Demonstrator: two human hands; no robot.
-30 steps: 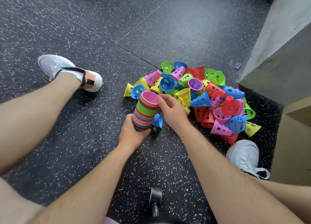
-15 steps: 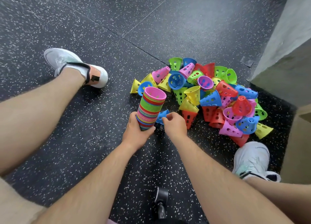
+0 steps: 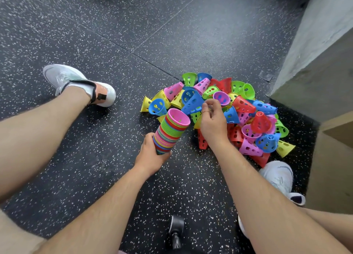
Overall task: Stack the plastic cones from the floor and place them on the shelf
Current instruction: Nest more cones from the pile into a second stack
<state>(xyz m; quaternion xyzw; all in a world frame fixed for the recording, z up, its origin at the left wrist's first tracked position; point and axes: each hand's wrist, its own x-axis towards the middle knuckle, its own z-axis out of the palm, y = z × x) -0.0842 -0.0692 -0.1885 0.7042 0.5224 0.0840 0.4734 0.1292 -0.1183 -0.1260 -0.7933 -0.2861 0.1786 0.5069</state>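
A tall stack of nested plastic cones (image 3: 169, 132), pink on top, leans to the right just above the dark speckled floor. My left hand (image 3: 150, 156) grips its lower end. To the right of the stack's top, my right hand (image 3: 212, 123) pinches a blue cone (image 3: 192, 105) by its rim, with the wide end pointing down and to the right. Behind and to the right of that hand, a loose pile of cones (image 3: 250, 120) in red, pink, blue, green and yellow lies on the floor.
My left shoe (image 3: 76, 83) rests on the floor at the left and my right shoe (image 3: 278, 177) right beside the pile. A concrete wall (image 3: 315, 62) and a wooden box edge (image 3: 332, 158) close off the right side. A small black object (image 3: 175, 232) stands between my legs.
My right hand went down to a blue cone lying beside the stack's base, took hold of it and lifted it up beside the stack's top. My left hand has kept hold of the stack.
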